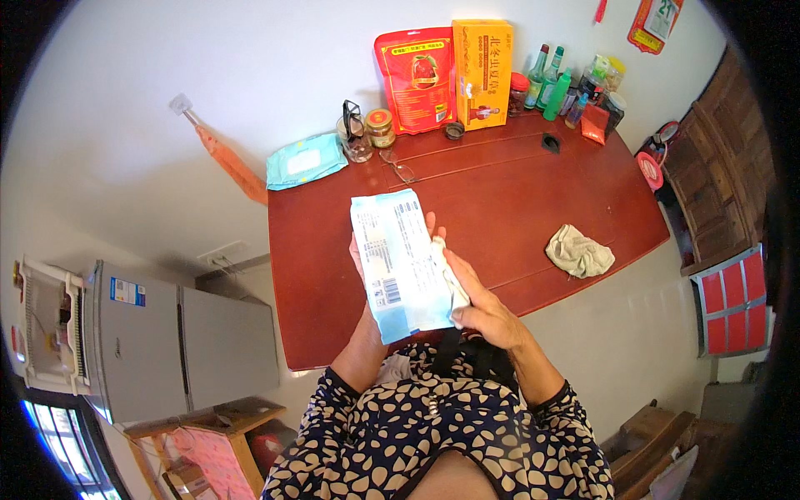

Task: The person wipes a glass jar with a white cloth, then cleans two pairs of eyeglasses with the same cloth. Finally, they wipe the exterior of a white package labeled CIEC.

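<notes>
A white and light-blue soft packet (pixel 398 254), printed side up, is held above the near part of the table. It looks like a pack of wipes. My left hand (pixel 363 327) supports it from behind and along the left edge, and most of that palm is hidden. Pressed to the packet's right edge is a crumpled white cloth or wipe (pixel 451 279), gripped in my right hand (pixel 490 315) with the thumb near the lower corner. To the right, a crumpled greyish cloth (pixel 579 252) lies apart on the table.
Along the back of the red-brown table (pixel 492 192) stand a light-blue wipes pack (pixel 306 161), a glass (pixel 357 148), a jar (pixel 381 128), a red bag (pixel 415 79), a yellow box (pixel 482 75) and several bottles (pixel 550 82). Eyeglasses (pixel 398 167) lie nearby. A grey fridge (pixel 179 342) stands left.
</notes>
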Demonstrator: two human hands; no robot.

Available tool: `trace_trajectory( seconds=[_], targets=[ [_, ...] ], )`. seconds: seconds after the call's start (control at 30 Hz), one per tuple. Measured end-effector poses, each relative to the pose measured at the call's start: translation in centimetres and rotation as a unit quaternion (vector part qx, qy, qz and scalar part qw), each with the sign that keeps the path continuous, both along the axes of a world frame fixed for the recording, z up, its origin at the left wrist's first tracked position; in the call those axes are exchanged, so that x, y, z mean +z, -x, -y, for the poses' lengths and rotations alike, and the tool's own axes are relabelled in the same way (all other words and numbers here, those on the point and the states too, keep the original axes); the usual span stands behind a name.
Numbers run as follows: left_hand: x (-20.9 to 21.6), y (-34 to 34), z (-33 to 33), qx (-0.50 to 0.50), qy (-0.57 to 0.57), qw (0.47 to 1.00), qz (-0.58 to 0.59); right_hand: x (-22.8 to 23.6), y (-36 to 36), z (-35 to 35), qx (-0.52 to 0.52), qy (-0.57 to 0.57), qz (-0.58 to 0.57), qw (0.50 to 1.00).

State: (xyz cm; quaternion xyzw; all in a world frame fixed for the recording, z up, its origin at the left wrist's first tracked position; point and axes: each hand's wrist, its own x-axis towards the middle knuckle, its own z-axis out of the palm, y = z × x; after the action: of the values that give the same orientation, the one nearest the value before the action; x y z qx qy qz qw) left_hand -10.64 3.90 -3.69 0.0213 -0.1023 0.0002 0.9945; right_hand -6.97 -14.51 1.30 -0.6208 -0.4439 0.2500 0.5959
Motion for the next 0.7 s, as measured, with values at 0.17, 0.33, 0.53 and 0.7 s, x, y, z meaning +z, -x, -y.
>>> trace_trajectory(
  seconds=[0.17, 0.33, 0.53, 0.7],
  targets=[
    [1.8, 0.7, -1.0, 0.008, 0.026, 0.999, -0.041, 3.4, 1.3, 2.4, -0.009, 0.129, 0.119, 0.985],
    [2.1, 0.4, -0.8, -0.016, -0.021, 0.996, -0.090, 4.9, 0.4, 2.8, -0.124, -0.041, 0.086, 0.988],
    [4.1, 0.3, 2.3, 0.004, -0.084, 0.978, -0.193, 2.8, -0.5, -2.3, -0.177, -0.097, 0.192, 0.960],
    [3.5, 0.8, 2.3, -0.011, -0.106, 0.975, -0.194, 0.6, -1.0, -4.3, -0.297, -0.100, 0.228, 0.922]
  ],
)
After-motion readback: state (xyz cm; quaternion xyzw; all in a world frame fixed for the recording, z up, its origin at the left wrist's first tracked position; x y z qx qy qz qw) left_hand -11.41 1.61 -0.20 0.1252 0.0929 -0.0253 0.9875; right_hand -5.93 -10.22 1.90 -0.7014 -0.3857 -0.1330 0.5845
